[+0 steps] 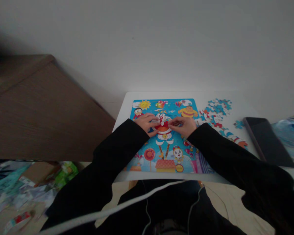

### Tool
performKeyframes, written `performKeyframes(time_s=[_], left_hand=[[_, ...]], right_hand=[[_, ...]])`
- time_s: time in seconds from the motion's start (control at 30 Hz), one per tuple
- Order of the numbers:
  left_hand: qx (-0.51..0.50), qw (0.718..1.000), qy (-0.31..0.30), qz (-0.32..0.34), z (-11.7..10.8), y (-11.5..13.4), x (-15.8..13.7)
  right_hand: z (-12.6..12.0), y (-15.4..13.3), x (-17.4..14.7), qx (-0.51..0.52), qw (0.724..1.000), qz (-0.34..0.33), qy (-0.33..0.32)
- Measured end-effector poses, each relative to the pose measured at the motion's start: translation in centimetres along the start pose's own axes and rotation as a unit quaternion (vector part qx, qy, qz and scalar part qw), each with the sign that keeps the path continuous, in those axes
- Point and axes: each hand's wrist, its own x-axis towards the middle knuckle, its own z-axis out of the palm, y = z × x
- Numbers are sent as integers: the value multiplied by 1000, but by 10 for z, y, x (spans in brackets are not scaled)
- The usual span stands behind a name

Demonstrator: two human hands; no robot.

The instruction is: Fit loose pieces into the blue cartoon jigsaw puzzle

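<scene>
1. White table (126, 106) at centre frame, seen through my remote feed.
2. Across its middle lies the cartoon jigsaw (164, 137); the left hand (147, 123) rests on it, fingers spread; the right hand (186, 125) pinches its fingertips there, any grip unclear to me.
3. Phone (267, 140), right; loose pieces (219, 107) beyond.
4. Pale wall (147, 42), upper frame.

Cloth sleeves (122, 147) look matt, the table (237, 111) smooth, the puzzle (172, 145) paper-faced, the bag (290, 133) crinkled plastic, the cabinet (46, 111) wood-grained.
</scene>
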Motion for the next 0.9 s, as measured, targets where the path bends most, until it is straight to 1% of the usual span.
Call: performKeyframes(time_s=[0.07, 0.13, 0.23, 0.4, 0.6, 0.7, 0.8, 0.9], left_hand=[[5, 1000, 12, 0, 1, -1, -1], [9, 1000, 1, -14, 1, -1, -2], [16, 999, -17, -38, 1, -1, -2], [23, 999, -3, -49, 1, -1, -2], [3, 999, 18, -40, 3, -1, -3], [-7, 999, 27, -35, 3, 0, -2], [-16, 1000, 7, -26, -1, 2, 1], [-17, 999, -20, -40, -6, 2, 2]], right_hand=[[0, -3, -1, -16, 999, -24, -22], [1, -6, 0, -39, 998, -38, -40], [1, -10, 6, -84, 994, -34, -66], [5, -13, 15, -137, 985, -27, -97], [10, -9, 14, -137, 984, -61, -93], [11, -5, 14, -134, 985, -66, -89], [12, -3, 15, -162, 980, -75, -88], [12, -1, 15, -239, 960, -120, -82]])
